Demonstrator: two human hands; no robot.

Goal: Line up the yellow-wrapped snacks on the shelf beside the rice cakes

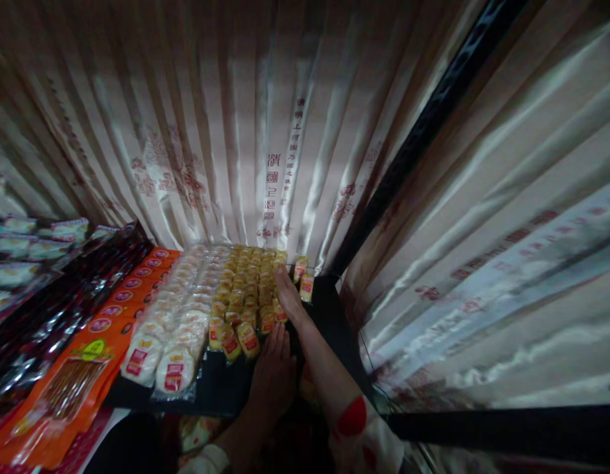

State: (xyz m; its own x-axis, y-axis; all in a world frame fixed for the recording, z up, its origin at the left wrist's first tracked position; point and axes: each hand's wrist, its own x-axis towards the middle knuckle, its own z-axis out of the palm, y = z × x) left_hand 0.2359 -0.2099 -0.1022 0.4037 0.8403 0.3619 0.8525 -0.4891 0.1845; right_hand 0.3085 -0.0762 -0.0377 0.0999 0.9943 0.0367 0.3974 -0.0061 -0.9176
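Observation:
Rows of small yellow wrapped packets [246, 289] with red labels lie on a black shelf [221, 382]. My right hand [289, 299] stands on edge along the right side of these rows, fingers stretched forward against the packets. In front of it, my left hand [275, 362] reaches in low with straight fingers, its tips at the front packets on the right. Both hands are open, and neither grips anything that I can see. Two more yellow packets [305, 286] lie apart, to the right of my right hand. Dim light blurs the finger outlines.
White round wrapped cakes [174, 368] lie in rows left of the yellow packets. Further left are orange bags [80, 372], dark shiny packs [58, 313] and pale packets [18, 247]. Behind hangs a printed curtain [226, 131]. A black post [414, 145] rises at the right rear corner.

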